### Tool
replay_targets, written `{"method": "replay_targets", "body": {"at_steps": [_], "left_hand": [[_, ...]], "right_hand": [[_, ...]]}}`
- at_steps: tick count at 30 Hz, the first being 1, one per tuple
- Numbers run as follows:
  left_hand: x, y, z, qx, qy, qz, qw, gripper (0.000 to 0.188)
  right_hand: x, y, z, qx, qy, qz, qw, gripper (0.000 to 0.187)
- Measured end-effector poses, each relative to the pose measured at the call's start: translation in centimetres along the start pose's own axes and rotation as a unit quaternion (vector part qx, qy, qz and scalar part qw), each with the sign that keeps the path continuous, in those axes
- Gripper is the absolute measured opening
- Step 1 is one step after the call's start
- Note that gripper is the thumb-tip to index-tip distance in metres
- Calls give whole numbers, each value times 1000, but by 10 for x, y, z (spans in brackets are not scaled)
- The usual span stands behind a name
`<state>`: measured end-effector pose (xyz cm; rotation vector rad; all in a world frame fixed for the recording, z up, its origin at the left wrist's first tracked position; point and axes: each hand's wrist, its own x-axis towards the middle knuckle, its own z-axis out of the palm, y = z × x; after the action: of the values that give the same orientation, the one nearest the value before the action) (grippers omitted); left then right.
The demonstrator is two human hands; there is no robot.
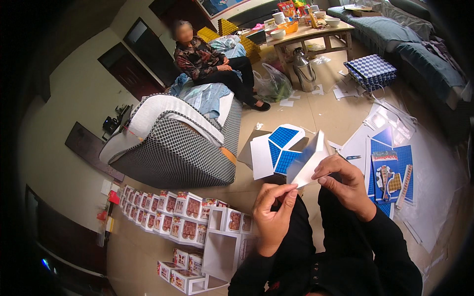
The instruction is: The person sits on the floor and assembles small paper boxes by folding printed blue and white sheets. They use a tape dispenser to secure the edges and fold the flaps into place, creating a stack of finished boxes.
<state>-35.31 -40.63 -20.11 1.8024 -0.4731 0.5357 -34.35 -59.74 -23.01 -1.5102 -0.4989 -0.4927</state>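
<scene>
Above my lap I hold a folded white card piece [305,162], bent along a crease and standing at an angle. My left hand [273,217] pinches its lower corner between thumb and fingers. At the card's right edge, my right hand [345,185] is closed with thumb and forefinger together on the card. Just beyond lie white cards printed with blue tile patterns [282,137], partly hidden by the held piece, beside a plain white sheet [261,157]. To the right, more blue-printed cut-outs [406,155] lie under a blue picture card [385,170].
Several small white printed boxes [189,207] stand in rows on the floor at left. A patterned sofa [192,148] is ahead, with a seated person [200,61]. Farther back are a metal flask [303,74], a low table [316,33] and a blue checked bag [371,71].
</scene>
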Motion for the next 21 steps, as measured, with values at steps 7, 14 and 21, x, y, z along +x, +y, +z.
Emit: {"method": "replay_targets", "body": {"at_steps": [7,14,21], "left_hand": [[-4,-1,0,8,-50,7,999,8],[-4,-3,1,22,-57,-25,998,7],[-2,8,1,85,-55,37,994,7]], "right_hand": [[-8,-1,-5,66,-38,49,996,13],[-5,-11,-5,39,-18,43,998,13],[3,-27,-4,-89,-80,-29,992,12]]}}
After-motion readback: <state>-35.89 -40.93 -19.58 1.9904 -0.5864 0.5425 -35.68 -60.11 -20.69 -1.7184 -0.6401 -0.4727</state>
